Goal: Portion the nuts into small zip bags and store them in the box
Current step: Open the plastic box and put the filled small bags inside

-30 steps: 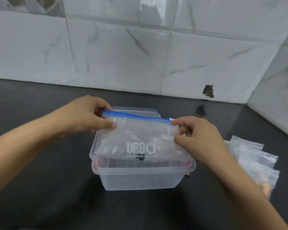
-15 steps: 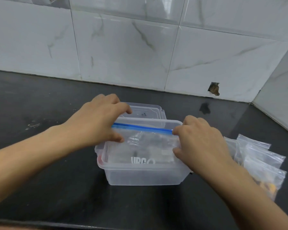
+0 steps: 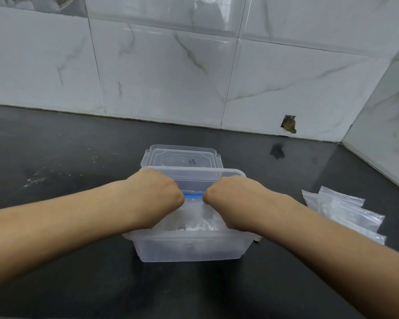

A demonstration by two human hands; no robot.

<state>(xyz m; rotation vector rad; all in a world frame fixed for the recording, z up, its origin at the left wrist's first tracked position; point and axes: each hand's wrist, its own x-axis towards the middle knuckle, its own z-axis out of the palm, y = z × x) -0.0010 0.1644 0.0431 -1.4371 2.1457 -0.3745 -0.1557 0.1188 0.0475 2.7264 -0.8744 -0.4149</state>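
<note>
Zip bag [image 3: 194, 209] with blue seal strip down inside clear plastic box [image 3: 189, 248], mid-table [image 3: 55, 162]. Left hand [image 3: 154, 196] and right hand [image 3: 230, 199] both reaching into box, on top of bag at either end of seal; fingers hidden below wrists, so grip or flat press impossible to tell. Clear lid [image 3: 182, 156] just behind box. Small empty zip bags [image 3: 346, 215] fanned out to right.
</note>
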